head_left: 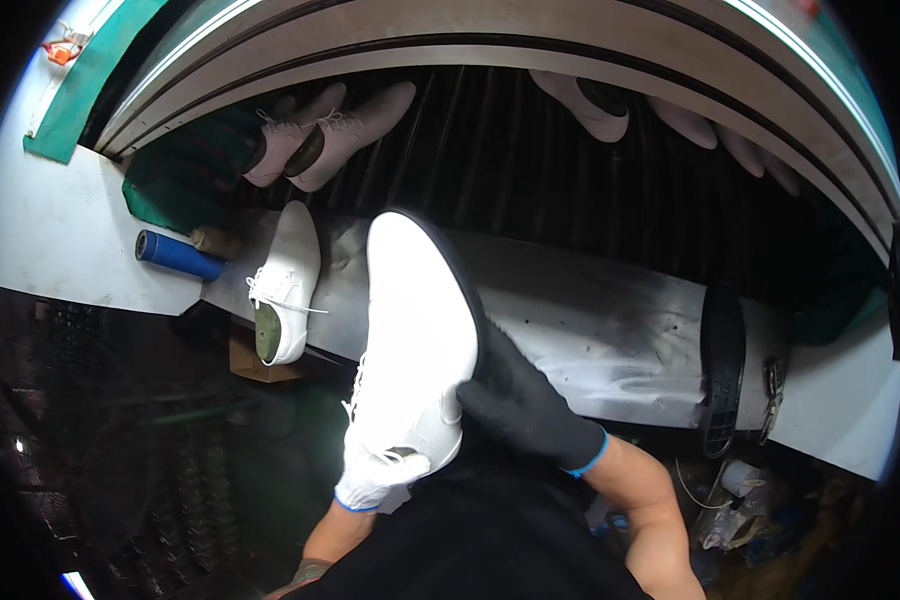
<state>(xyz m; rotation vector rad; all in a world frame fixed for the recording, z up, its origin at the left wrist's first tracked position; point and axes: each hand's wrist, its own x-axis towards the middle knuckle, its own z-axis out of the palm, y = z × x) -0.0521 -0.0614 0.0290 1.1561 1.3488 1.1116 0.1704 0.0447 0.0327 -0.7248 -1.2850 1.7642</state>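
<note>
Holding the white shoe (420, 310) over the worktop's (610, 320) near edge: your left hand (372, 480), white-gloved, gripping its heel end, probably for support; your right hand (520, 400), black-gloved, gripping its dark-soled side, thumb against the upper, likely steadying both.

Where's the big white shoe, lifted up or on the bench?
Lifted: the left hand and right hand hold the big white shoe, which hides part of the bench.
</note>
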